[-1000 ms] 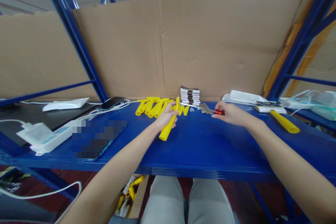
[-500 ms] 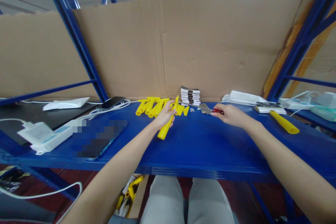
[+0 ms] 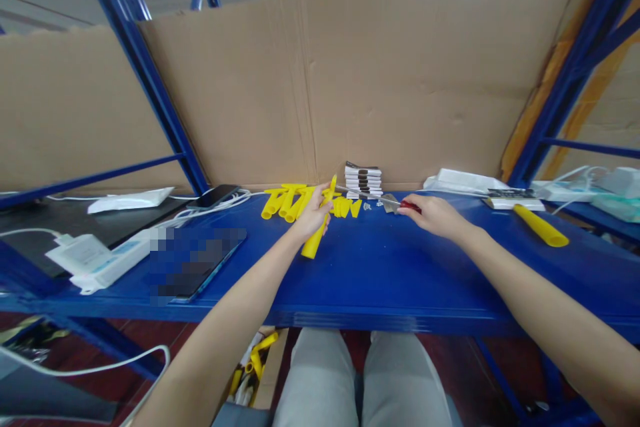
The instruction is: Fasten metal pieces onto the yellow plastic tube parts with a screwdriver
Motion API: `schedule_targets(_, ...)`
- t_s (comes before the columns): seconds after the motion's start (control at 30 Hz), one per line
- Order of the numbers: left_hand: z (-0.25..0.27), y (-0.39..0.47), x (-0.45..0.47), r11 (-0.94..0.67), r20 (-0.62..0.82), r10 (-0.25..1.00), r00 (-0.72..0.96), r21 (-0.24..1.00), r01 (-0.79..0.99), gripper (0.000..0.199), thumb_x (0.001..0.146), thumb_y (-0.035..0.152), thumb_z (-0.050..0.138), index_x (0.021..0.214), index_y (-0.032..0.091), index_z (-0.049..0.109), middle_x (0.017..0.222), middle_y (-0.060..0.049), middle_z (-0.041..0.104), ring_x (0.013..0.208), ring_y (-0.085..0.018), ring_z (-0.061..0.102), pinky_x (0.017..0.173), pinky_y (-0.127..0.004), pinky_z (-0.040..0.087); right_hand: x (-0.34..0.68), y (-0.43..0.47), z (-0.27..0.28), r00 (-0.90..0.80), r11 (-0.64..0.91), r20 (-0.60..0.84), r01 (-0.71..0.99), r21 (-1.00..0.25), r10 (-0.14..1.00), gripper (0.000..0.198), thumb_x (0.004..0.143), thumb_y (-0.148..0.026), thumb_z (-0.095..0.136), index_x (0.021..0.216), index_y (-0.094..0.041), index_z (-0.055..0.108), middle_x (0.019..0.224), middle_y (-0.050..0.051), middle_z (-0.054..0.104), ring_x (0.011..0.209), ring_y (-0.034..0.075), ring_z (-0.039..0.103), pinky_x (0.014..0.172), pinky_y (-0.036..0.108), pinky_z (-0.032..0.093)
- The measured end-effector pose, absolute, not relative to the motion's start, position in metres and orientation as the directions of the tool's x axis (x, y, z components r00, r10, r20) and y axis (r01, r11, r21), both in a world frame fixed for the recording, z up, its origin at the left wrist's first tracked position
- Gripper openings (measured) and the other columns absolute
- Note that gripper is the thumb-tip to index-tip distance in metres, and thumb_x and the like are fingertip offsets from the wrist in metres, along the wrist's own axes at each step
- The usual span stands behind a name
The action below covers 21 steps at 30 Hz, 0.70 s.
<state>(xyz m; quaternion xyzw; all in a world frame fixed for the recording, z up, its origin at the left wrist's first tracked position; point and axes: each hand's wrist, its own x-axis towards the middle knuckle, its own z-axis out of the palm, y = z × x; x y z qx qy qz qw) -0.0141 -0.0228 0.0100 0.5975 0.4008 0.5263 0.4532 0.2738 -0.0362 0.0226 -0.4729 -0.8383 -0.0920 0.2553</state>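
My left hand [image 3: 314, 215] is closed around a yellow plastic tube [image 3: 314, 240] with a flat yellow piece [image 3: 333, 184] at its top end. A screwdriver [image 3: 411, 207] with a red handle is gripped in my right hand [image 3: 434, 215]. Its long metal shaft points left, and the tip meets the top of the yellow piece, though the exact contact is too small to make out. Several T-shaped yellow tubes [image 3: 289, 205] lie just left of my left hand. Small yellow wedge pieces [image 3: 356, 207] and tiny metal bits [image 3: 367, 206] lie between my hands.
Behind my hands stands a stack of white packets [image 3: 363, 181] against the cardboard [image 3: 400, 80]. A loose yellow tube [image 3: 541, 225] lies at right. On the left are a tablet-like device [image 3: 200, 263], a power strip [image 3: 117, 260] and cables. A box of yellow parts [image 3: 273, 367] sits below the blue table [image 3: 380, 280].
My right hand has shifted slightly left and up with the screwdriver. The yellow tube in my left hand stands a little more upright. The whole view has moved slightly.
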Motion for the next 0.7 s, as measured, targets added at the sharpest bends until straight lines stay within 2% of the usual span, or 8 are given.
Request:
schedule_targets(0.1, 0.01, -0.023, -0.014, -0.317, 0.318, 0.941, 0.115, 0.948, -0.03, 0.049, 0.082, 0.017, 0.064, 0.127, 0.029, 0.047, 0.072, 0.004, 0.05, 0.038, -0.003, 0.043, 0.033, -0.013, 0.032, 0.274, -0.033, 0.019, -0.403, 0.551, 0.533, 0.821, -0.148, 0.744, 0.021, 0.088, -0.043, 0.054, 0.09, -0.022, 0.056, 0.078, 0.006, 0.07, 0.067, 0.022, 0.065, 0.059, 0.028, 0.043)
schedule_targets(0.2, 0.01, -0.023, -0.015, -0.369, 0.371, 0.922, 0.108, 0.928, -0.045, 0.055, 0.078, 0.018, 0.07, 0.127, 0.03, 0.049, 0.081, 0.0, 0.055, 0.038, -0.001, 0.041, 0.033, -0.013, 0.031, 0.276, -0.029, 0.015, -0.344, 0.53, 0.578, 0.827, -0.186, 0.74, 0.017, 0.084, -0.038, 0.059, 0.088, -0.023, 0.052, 0.075, 0.005, 0.068, 0.064, 0.02, 0.064, 0.056, 0.027, 0.041)
schedule_targets(0.3, 0.012, -0.024, -0.015, -0.42, 0.419, 0.901, 0.114, 0.907, -0.014, 0.056, 0.077, 0.02, 0.071, 0.127, 0.03, 0.048, 0.097, -0.004, 0.058, 0.039, 0.0, 0.04, 0.033, -0.013, 0.031, 0.277, -0.028, 0.013, -0.305, 0.482, 0.608, 0.864, -0.147, 0.733, 0.012, 0.085, -0.034, 0.057, 0.082, -0.023, 0.053, 0.075, 0.005, 0.068, 0.064, 0.021, 0.063, 0.057, 0.028, 0.041)
schedule_targets(0.37, 0.014, -0.024, -0.015, -0.443, 0.441, 0.891, 0.104, 0.897, -0.009, 0.054, 0.078, 0.019, 0.07, 0.126, 0.03, 0.049, 0.101, -0.005, 0.058, 0.04, 0.001, 0.04, 0.033, -0.013, 0.032, 0.277, -0.029, 0.014, -0.302, 0.462, 0.622, 0.88, -0.109, 0.723, 0.015, 0.085, -0.037, 0.057, 0.082, -0.023, 0.056, 0.076, 0.006, 0.069, 0.067, 0.022, 0.064, 0.059, 0.029, 0.042)
schedule_targets(0.5, 0.014, -0.023, -0.016, -0.452, 0.452, 0.887, 0.093, 0.892, -0.012, 0.051, 0.079, 0.018, 0.069, 0.125, 0.029, 0.051, 0.094, -0.003, 0.058, 0.039, 0.001, 0.04, 0.033, -0.013, 0.033, 0.275, -0.033, 0.017, -0.325, 0.464, 0.636, 0.884, -0.059, 0.7, 0.024, 0.088, -0.045, 0.054, 0.089, -0.022, 0.063, 0.084, 0.009, 0.072, 0.075, 0.025, 0.067, 0.063, 0.03, 0.044)
schedule_targets(0.7, 0.005, -0.012, -0.019, -0.561, 0.552, 0.828, 0.1, 0.814, 0.152, 0.049, 0.083, 0.028, 0.065, 0.128, 0.026, 0.045, 0.098, -0.004, 0.057, 0.039, 0.002, 0.04, 0.032, -0.012, 0.036, 0.276, -0.029, 0.013, -0.361, 0.531, 0.637, 0.843, -0.089, 0.681, 0.027, 0.088, -0.047, 0.054, 0.093, -0.021, 0.061, 0.083, 0.008, 0.072, 0.073, 0.024, 0.068, 0.061, 0.029, 0.045)
